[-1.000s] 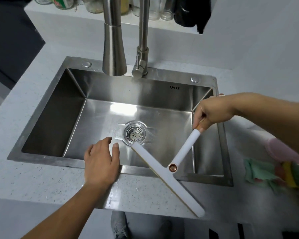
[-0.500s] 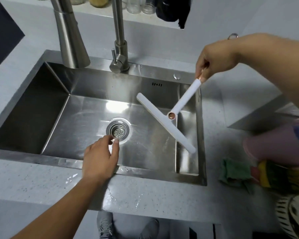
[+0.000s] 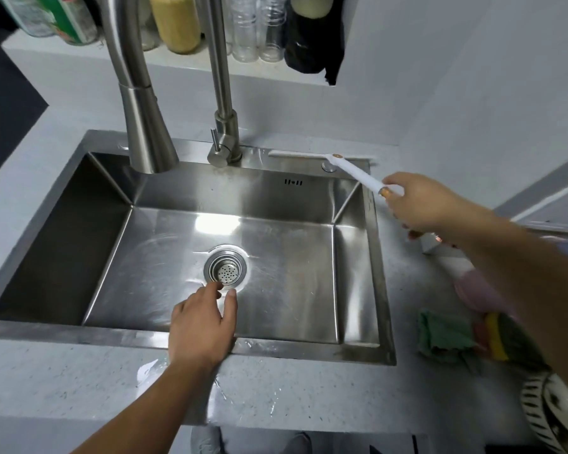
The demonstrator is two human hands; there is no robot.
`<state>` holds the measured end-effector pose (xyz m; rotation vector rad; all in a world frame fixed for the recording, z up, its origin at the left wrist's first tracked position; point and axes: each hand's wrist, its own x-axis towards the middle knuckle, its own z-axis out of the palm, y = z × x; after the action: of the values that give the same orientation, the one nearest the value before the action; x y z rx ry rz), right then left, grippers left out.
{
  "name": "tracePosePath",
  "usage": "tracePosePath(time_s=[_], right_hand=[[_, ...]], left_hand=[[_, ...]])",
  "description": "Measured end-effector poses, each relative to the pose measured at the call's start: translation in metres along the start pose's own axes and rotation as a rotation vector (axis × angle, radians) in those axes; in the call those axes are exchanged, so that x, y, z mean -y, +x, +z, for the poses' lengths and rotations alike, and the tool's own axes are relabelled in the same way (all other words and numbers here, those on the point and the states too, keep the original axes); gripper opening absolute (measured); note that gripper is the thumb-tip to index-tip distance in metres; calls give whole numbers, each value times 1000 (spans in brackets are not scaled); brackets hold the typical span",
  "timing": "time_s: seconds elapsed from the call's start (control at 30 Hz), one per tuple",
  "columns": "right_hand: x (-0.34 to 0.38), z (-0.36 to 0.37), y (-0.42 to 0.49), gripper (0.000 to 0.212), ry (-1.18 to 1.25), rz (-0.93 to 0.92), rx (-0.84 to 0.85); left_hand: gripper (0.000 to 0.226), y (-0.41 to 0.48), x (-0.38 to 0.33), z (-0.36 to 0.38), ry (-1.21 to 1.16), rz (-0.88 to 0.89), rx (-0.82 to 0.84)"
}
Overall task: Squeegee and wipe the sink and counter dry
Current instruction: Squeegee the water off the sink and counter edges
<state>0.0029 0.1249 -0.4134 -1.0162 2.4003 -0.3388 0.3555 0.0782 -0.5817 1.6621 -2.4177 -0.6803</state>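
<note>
A stainless steel sink [image 3: 63, 244] with a round drain strainer [image 3: 225, 269] is set into a speckled grey counter [image 3: 63, 385]. My right hand [image 3: 420, 204] grips the handle of a white squeegee [image 3: 351, 170]. Its blade lies along the back rim of the sink, right of the faucet base. My left hand [image 3: 204, 326] rests with straight fingers on the sink's front rim, fingertips reaching over the basin near the strainer. Water streaks and drops show on the counter in front of the sink.
A tall faucet [image 3: 145, 126] and a second tap [image 3: 225, 119] rise at the back rim. A green cloth [image 3: 440, 335] and colourful items lie on the counter at the right. Jars and glasses [image 3: 246, 27] stand on a shelf behind.
My right hand has carried the squeegee from the front rim up and back, and set its blade on the sink's back rim. My left hand has stayed at the front rim.
</note>
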Motion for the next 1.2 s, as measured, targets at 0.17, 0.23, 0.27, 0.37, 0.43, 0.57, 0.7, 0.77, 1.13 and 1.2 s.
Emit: tracePosePath(time_s=[0.17, 0.23, 0.27, 0.37, 0.43, 0.57, 0.7, 0.77, 1.13, 1.2], right_hand=[[28, 50, 24, 33, 171, -38, -119], [49, 68, 38, 33, 215, -23, -123], [60, 78, 44, 33, 246, -7, -116], [96, 99, 60, 32, 176, -16, -181], [112, 108, 68, 31, 86, -41, -212], [134, 122, 80, 31, 58, -25, -226], [132, 117, 73, 29, -71, -55, -203], [115, 113, 62, 29, -147, -89, -181], [50, 104, 4, 34, -385, -184, -200], [43, 98, -7, 39, -402, -208, -196]], left_hand=[[47, 1, 3, 2, -24, 11, -11], [50, 1, 3, 2, -36, 19, -14], [51, 0, 4, 2, -41, 24, -16], [50, 0, 4, 2, -47, 36, -27], [46, 0, 4, 4, -55, 41, -37], [44, 3, 8, 6, -77, 34, -57], [46, 3, 8, 6, -83, 32, -50], [46, 2, 8, 4, -85, 39, -45], [46, 2, 6, 3, -78, 34, -29], [45, 2, 6, 3, -78, 34, -32]])
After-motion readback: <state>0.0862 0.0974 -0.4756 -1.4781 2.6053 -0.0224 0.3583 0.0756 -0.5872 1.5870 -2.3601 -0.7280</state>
